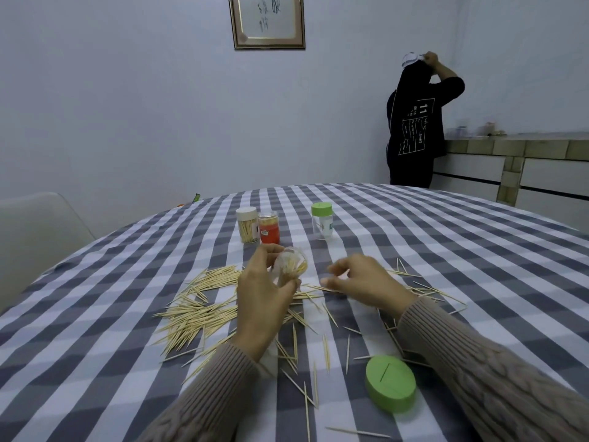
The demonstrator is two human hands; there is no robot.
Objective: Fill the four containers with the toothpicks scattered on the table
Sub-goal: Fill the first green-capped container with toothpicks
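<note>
— Nearest the camera, what lies on the surface (446, 250)?
— A loose green lid (390, 387), flat on the grey-and-white checked cloth by the right sleeve, with single toothpicks (197, 311) strewn around it. The thick heap lies to the left, beside the left forearm.

— And the hands?
— The left hand (264, 298) is curled round a clear open container (291, 266), tipped toward the camera so the toothpicks inside show at its mouth. The right hand (363, 282) hovers just above the cloth to its right, fingers bent, thumb and forefinger drawn close together — whether a toothpick sits between them I cannot tell, since it is blurred.

— Further out?
— Three more containers stand upright: a white-capped jar (247, 224) packed with toothpicks, touching a red-labelled clear jar (268, 227), and, apart to the right, a green-lidded jar (322, 220) that looks empty.

— Beyond the surface?
— A pale chair (38, 231) at left, a framed picture (267, 22) on the wall, and a person in a dark printed shirt (414, 122) standing back-turned by a tiled counter (516, 148).
</note>
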